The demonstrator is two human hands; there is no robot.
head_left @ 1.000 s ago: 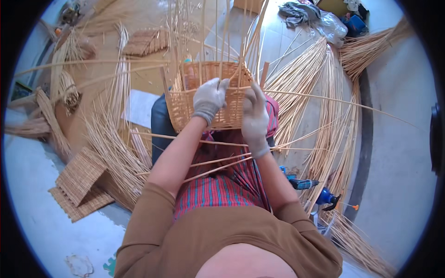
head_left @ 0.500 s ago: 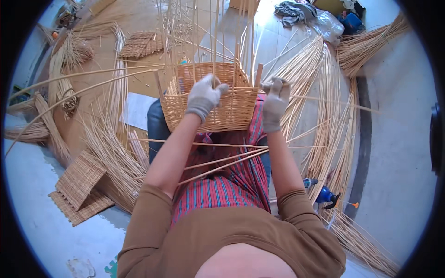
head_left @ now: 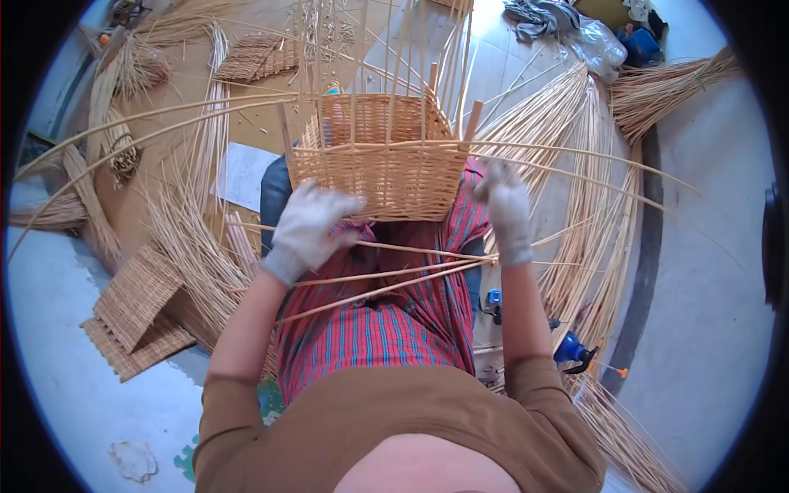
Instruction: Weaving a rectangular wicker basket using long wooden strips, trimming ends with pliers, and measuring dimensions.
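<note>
A half-woven wicker basket (head_left: 386, 182) rests upright on my lap, with thin stakes rising from its walls and flat wooden sticks at its corners. Long weaving strands (head_left: 575, 150) stick out from its right side, and others (head_left: 164, 111) from its left. My left hand (head_left: 311, 230), in a pale knit glove, hovers at the basket's lower left, fingers and thumb apart and nothing in them. Beside the lower right corner is my gloved right hand (head_left: 505, 209), its fingers smeared by motion. Several loose reeds (head_left: 394, 285) lie across the striped red cloth (head_left: 378, 341) below.
Bundles of long reeds (head_left: 567, 205) spread over the floor at right, with more (head_left: 193, 271) at left. Woven mats (head_left: 141, 300) lie at lower left, and a white sheet (head_left: 244, 177) left of my knee. A blue bottle (head_left: 567, 349) is near my right elbow.
My left hand has left the basket's front rim and moved down and left. My right hand has dropped from the right corner. The basket has shifted slightly up and right.
</note>
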